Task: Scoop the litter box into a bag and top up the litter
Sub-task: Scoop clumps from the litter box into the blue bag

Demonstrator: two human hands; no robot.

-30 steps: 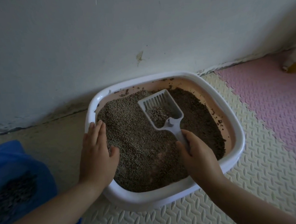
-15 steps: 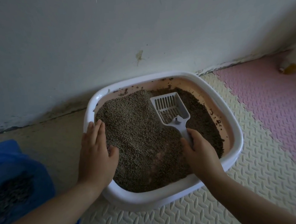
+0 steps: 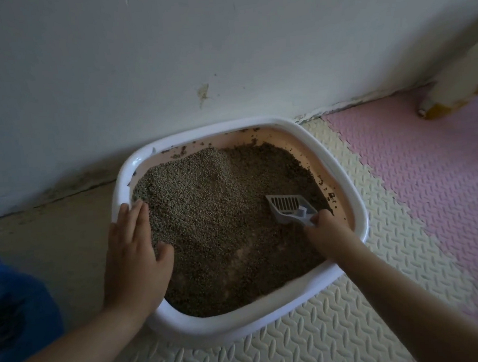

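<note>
- Right grip [image 3: 329, 236] curls round the handle of the pale grey slotted plastic scoop [image 3: 286, 207], which rests on dark litter at the right of the white-rimmed pink plastic litter box [image 3: 242, 326].
- Left grip [image 3: 135, 258] lies flat, fingers straight, on the left rim.
- Blue plastic bag [image 3: 16, 295] to my left holds dark waste, so I judge scooping partly done. Whether topping up has begun, I cannot tell.

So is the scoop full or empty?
Empty. The scoop shows its bare slotted bottom; nothing lies in it.
</note>
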